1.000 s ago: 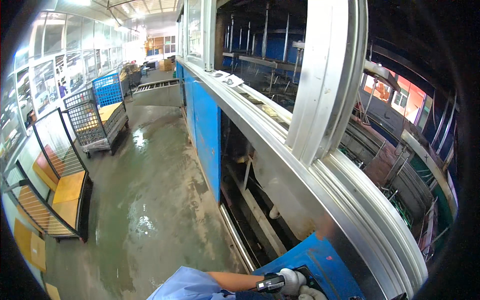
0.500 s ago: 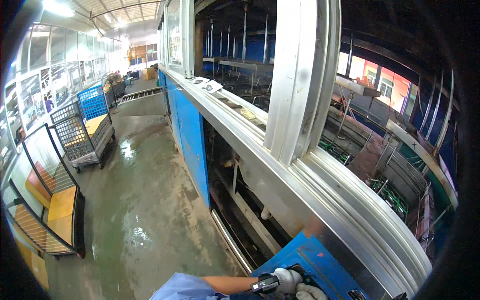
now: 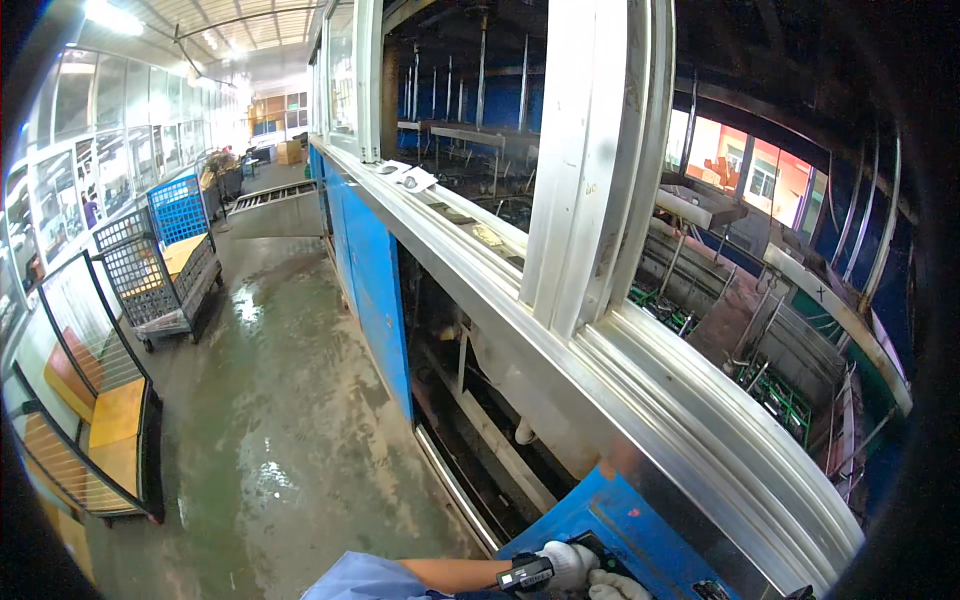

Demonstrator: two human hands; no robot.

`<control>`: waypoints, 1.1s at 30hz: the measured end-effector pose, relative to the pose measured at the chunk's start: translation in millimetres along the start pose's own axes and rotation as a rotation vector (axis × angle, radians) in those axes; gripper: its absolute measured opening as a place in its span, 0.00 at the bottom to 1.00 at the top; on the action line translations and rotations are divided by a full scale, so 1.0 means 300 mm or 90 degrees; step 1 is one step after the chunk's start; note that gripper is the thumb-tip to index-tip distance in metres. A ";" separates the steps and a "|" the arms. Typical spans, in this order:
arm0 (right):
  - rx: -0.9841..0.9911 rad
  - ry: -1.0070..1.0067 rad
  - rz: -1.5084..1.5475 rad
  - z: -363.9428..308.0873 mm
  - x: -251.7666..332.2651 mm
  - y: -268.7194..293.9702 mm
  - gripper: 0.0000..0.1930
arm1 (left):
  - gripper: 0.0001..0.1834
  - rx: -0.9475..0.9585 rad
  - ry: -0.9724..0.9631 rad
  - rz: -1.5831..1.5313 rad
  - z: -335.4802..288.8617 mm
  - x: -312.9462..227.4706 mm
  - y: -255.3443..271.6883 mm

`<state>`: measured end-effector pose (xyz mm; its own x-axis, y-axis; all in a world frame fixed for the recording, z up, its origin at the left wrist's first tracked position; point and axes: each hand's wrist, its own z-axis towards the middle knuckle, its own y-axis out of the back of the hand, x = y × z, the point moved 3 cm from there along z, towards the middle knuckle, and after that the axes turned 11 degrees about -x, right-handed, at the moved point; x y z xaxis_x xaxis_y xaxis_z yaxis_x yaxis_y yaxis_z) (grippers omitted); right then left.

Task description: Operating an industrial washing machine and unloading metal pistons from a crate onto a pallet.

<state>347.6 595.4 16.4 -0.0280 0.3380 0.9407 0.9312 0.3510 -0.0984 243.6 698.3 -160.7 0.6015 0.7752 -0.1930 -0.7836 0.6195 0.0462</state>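
A loose blue panel (image 3: 610,520) leans at a slant by the lower opening of the long enclosure, with a dark slot near its middle. My left hand (image 3: 568,566), in a whitish glove with a black device at the wrist, has its fingers curled at the edge of that slot and grips the panel. Close beside it, low in the view, is my right hand (image 3: 615,586), gloved too, with bent fingers partly cut off by the lower edge. What the right fingers hold is hidden.
A silver frame sill (image 3: 480,260) and upright post (image 3: 580,150) run along the enclosure. Fitted blue panels (image 3: 370,290) stand farther along it. On the left are a mesh trolley (image 3: 165,260) and a rack cart (image 3: 110,400) on a wet floor (image 3: 260,400).
The view has shifted slightly. Both hands stay together at the blue panel's slot, with little visible movement.
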 end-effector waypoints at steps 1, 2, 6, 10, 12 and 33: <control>-0.005 -0.006 0.005 0.002 -0.006 0.003 0.16 | 0.07 -0.002 -0.001 0.001 -0.015 -0.004 -0.002; -0.006 -0.006 0.005 0.002 -0.005 0.002 0.16 | 0.07 -0.004 -0.002 0.002 -0.030 -0.008 -0.005; -0.016 0.017 0.019 0.002 -0.014 -0.003 0.15 | 0.07 -0.012 -0.003 0.006 -0.101 -0.033 -0.023; -0.021 -0.009 0.054 0.012 -0.024 -0.002 0.15 | 0.07 -0.026 0.092 0.209 -0.151 -0.020 -0.033; -0.019 0.015 0.043 0.011 -0.018 -0.004 0.15 | 0.07 0.011 0.241 0.471 -0.187 -0.010 -0.038; -0.074 0.022 0.009 0.001 0.017 -0.037 0.13 | 0.13 0.151 0.494 0.798 -0.357 0.041 -0.048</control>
<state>337.0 593.5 22.1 -0.0045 0.3117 0.9502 0.9674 0.2420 -0.0749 245.7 685.6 -268.6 -0.7160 0.5948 -0.3655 -0.6269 -0.3174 0.7115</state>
